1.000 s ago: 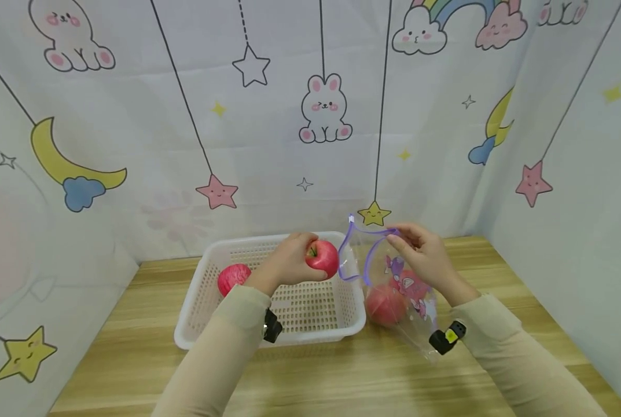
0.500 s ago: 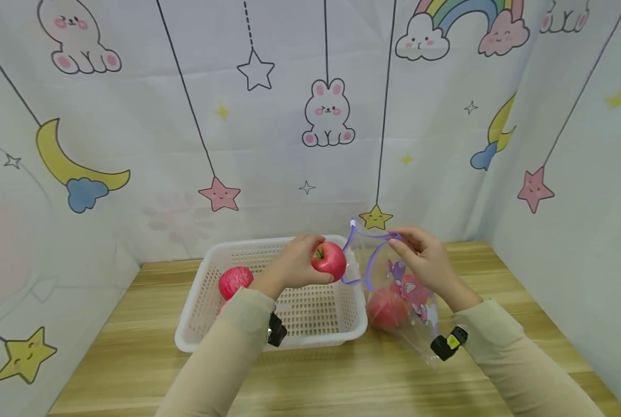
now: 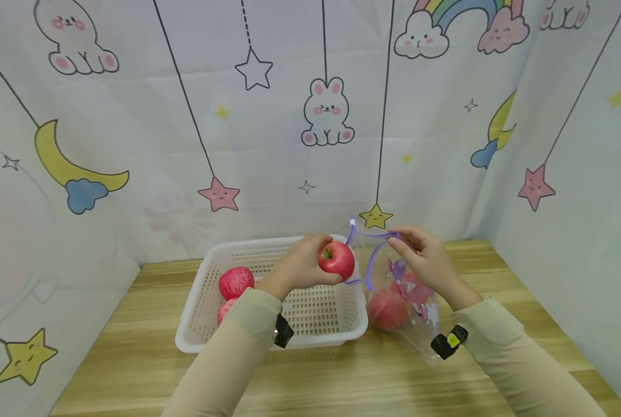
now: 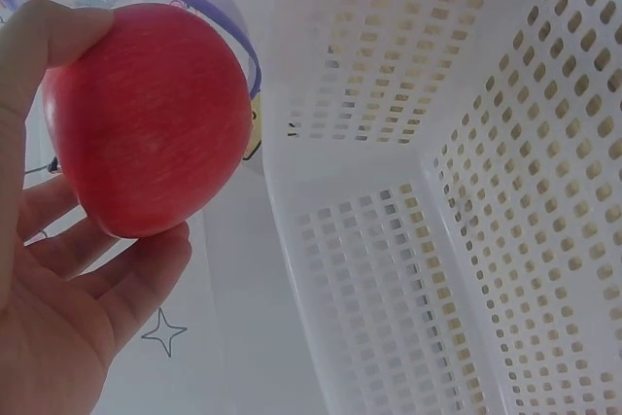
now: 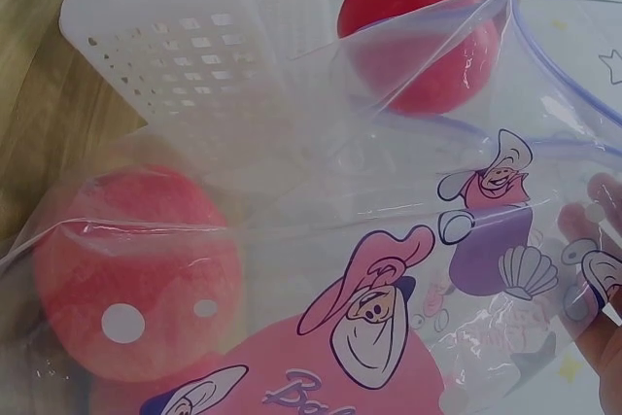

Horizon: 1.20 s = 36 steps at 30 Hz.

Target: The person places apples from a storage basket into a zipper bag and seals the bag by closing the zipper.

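Note:
My left hand [image 3: 304, 263] grips a red apple [image 3: 337, 261] at the mouth of a clear bag, above the right end of the white basket [image 3: 271, 340]. In the left wrist view the thumb and fingers of that hand [image 4: 73, 269] curl round the apple [image 4: 148, 121]. My right hand [image 3: 429, 259] pinches the purple rim of the printed bag [image 3: 419, 289], which stands partly open. Inside the bag an apple [image 3: 387, 309] rests low down; the right wrist view shows this bagged apple [image 5: 139, 274] with part of another red one below it.
Two apples lie at the left of the basket: one further back [image 3: 236, 282], the other [image 3: 227, 310] partly behind my left sleeve. The wooden table [image 3: 336, 382] meets a printed cloth wall [image 3: 268, 150] behind the basket and cloth at both sides.
My left hand has moved right with its apple, up to the bag's mouth. The nearer apple in the basket has come into view. My right hand holds nearly the same place.

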Motion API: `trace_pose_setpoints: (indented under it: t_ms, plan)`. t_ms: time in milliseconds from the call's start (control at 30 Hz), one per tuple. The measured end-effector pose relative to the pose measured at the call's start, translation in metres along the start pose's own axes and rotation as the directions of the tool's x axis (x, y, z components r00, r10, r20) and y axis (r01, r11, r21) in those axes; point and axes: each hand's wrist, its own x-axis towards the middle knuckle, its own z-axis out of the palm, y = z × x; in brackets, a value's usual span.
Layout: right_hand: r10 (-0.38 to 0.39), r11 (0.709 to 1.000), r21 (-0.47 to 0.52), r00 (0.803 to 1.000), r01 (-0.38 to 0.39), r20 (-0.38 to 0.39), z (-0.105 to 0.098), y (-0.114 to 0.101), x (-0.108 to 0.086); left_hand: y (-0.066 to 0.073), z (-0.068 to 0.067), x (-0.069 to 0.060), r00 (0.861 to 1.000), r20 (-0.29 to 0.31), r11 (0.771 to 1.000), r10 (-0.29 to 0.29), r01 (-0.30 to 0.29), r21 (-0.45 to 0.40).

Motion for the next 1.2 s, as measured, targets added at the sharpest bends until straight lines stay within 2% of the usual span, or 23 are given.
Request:
trace_pose_setpoints:
  t_ms: [167, 433, 567, 833, 1200]
  plan:
    - [-0.01, 1.0, -0.018, 1.0, 0.01, 0.002, -0.004, -0.02, -0.001, 0.002, 0.003, 0.002, 1.0, 0.0, 1.0, 0.022, -0.022, -0.017]
    - [-0.015, 1.0, 0.004, 1.0, 0.015, 0.009, -0.004, -0.025, 0.0, 0.005, 0.004, 0.004, 0.999, 0.012, 0.999, 0.035, -0.035, -0.002]
    - [-0.012, 1.0, 0.008, 1.0, 0.012, 0.016, -0.003, -0.022, -0.001, 0.008, 0.007, 0.004, 0.999, 0.021, 0.999, 0.045, -0.045, 0.002]
    - [0.001, 1.0, 0.012, 1.0, -0.001, 0.005, 0.002, 0.01, 0.001, 0.013, 0.009, 0.004, 0.998, 0.025, 0.998, 0.062, -0.063, 0.028]
    - [-0.007, 1.0, 0.024, 1.0, 0.007, -0.002, 0.002, 0.011, 0.0, 0.017, 0.018, 0.007, 0.994, 0.043, 0.993, 0.103, -0.105, 0.045]
